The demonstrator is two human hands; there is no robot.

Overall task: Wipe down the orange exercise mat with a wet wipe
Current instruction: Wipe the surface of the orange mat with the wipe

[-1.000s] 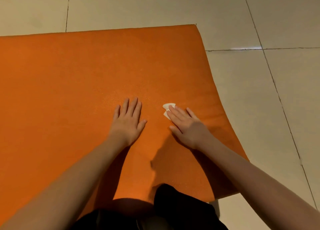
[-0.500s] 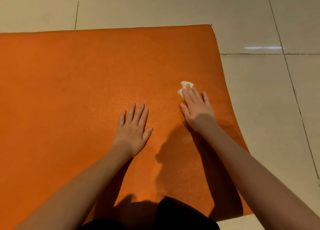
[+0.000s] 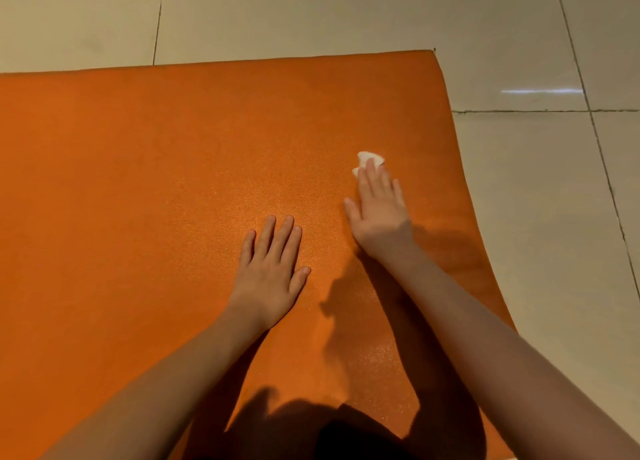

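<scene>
Change: right hand (image 3: 379, 213) has slid the wipe (image 3: 369, 157) toward 1 o'clock on the mat (image 3: 156, 182).
Grip: straight fingers press the wipe; left hand (image 3: 272, 272) lies flat.
Meaning: the 9 o'clock side probably still needs wiping.

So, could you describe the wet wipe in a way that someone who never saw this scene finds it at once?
Start from the big orange mat on the pale tiled floor and go toward its right edge. There the right hand lies flat, and the wet wipe peeks out from under its fingertips. It is the only small white crumpled thing on the mat.
</scene>
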